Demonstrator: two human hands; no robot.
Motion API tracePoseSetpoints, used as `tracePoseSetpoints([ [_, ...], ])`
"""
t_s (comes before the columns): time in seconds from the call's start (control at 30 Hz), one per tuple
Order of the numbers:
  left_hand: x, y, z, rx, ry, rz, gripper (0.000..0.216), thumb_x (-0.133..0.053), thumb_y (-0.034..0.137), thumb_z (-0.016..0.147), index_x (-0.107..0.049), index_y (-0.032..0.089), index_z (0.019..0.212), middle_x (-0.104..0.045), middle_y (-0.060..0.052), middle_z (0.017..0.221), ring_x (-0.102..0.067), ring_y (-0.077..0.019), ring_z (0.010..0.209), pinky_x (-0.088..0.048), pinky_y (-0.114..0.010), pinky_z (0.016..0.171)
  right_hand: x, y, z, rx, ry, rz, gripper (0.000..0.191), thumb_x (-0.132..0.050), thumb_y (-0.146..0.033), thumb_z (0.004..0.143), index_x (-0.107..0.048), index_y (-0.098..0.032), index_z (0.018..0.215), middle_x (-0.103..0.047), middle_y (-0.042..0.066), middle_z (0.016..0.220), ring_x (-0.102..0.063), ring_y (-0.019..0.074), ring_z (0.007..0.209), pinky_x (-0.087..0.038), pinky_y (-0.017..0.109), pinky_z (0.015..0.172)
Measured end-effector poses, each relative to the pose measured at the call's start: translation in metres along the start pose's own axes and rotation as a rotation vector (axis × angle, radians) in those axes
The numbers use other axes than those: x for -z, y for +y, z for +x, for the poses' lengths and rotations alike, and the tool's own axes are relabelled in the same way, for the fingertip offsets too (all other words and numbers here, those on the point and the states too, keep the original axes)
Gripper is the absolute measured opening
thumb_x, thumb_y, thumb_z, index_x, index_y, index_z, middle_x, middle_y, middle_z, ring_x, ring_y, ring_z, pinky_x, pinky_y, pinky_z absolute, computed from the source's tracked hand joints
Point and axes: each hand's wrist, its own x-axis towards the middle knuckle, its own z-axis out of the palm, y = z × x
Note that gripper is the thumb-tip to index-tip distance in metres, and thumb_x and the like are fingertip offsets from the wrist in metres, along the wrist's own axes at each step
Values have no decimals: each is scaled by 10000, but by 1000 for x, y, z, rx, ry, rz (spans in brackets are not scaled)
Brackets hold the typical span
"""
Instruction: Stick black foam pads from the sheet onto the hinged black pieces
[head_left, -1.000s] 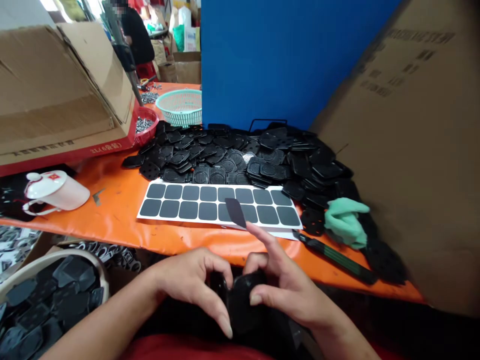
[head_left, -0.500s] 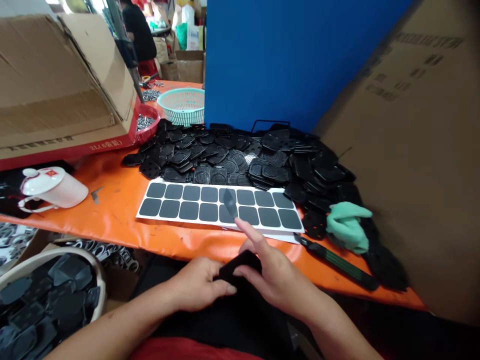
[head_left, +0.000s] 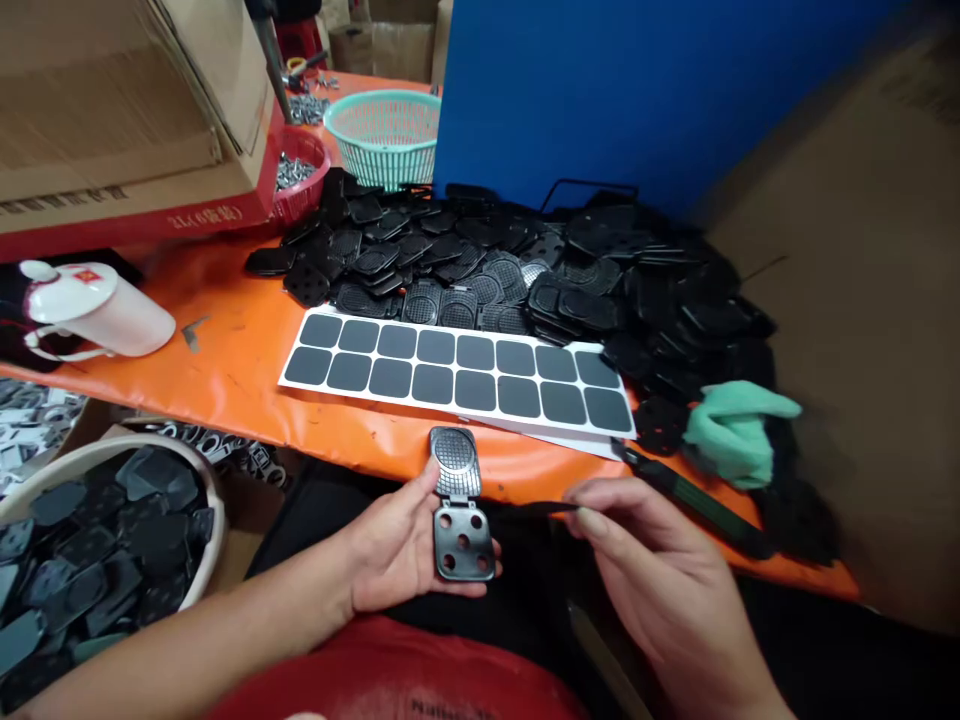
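My left hand (head_left: 401,545) holds a black hinged plastic piece (head_left: 463,545), thumb along its side and fingers beneath. The piece lies unfolded: its upper leaf has a gridded, rounded recess, its lower leaf several round holes. To the right, my right hand (head_left: 652,560) pinches a thin black pad (head_left: 544,509) between thumb and forefinger, seen nearly edge-on and pointing toward the hinged piece. Whether the two touch I cannot tell. Beyond the hands, a white sheet of dark rounded-square stickers (head_left: 454,412) lies on the orange tabletop (head_left: 225,370).
A heap of black plastic pieces (head_left: 480,250) spreads behind the sheet. A green cloth (head_left: 739,430) and a dark-green-handled cutter (head_left: 697,505) lie at right. On the left are a lidded white mug (head_left: 105,310), a tub of black pieces (head_left: 214,500) and a cardboard box (head_left: 112,90).
The black piece, folded between both hands before, now lies unfolded in my left hand. My right hand has moved right; the pad on its forefinger is now pinched. The view has tilted down.
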Motion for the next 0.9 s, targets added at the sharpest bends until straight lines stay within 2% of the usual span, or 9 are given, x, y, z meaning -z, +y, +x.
tracePoseSetpoints([
  [0.07,2,-1,-1,0,-33,-37,629,-278,624,920,-576,113,1136,-678,-171,1012,-671,-279,946,-475,-390,811,0,7,-6,-81,-27,18,60,-736,-291,800,-706,-272,848,-606,21,892,-569,163,848,-487,245,722],
  [0.17,6,-2,-1,-2,-69,-75,621,-296,591,927,-598,81,1111,-671,-179,1004,-651,-279,960,-449,-407,851,1,11,-9,-116,-14,42,94,-775,-317,757,-710,-257,790,-605,24,913,-554,176,925,-472,244,783],
  [0.33,12,-2,-1,-37,-110,-102,715,-297,683,885,-638,68,1018,-659,-174,995,-625,-265,909,-432,-416,859,1,11,-9,-293,9,99,182,-797,-374,721,-691,-237,774,-582,-4,746,-508,128,703,-437,221,640],
  [0.5,12,-3,-1,-52,-98,-120,706,-299,681,890,-656,74,944,-662,-130,878,-587,-183,734,-451,-356,791,-13,15,-8,-457,-205,28,246,-766,-413,744,-653,-195,746,-555,-8,714,-474,124,681,-387,237,631],
  [0.57,11,-3,-2,-53,-94,-99,718,-289,683,891,-659,72,963,-671,-142,886,-593,-189,741,-454,-348,781,-19,17,-6,-473,-267,14,275,-742,-436,758,-629,-186,739,-519,-17,691,-444,120,661,-363,240,615],
  [0.77,9,-3,-2,-64,-67,-38,735,-241,672,903,-640,75,1059,-672,-187,1031,-624,-264,952,-458,-382,834,-33,24,4,-444,-323,-35,289,-693,-435,780,-569,-181,722,-469,-29,677,-392,114,639,-317,243,587],
  [0.9,9,-4,-3,-67,-61,-23,737,-262,688,890,-637,77,1060,-669,-187,1052,-631,-254,947,-465,-339,773,-36,25,7,-437,-332,-60,264,-671,-410,784,-552,-184,718,-459,-31,669,-386,117,632,-306,251,580],
])
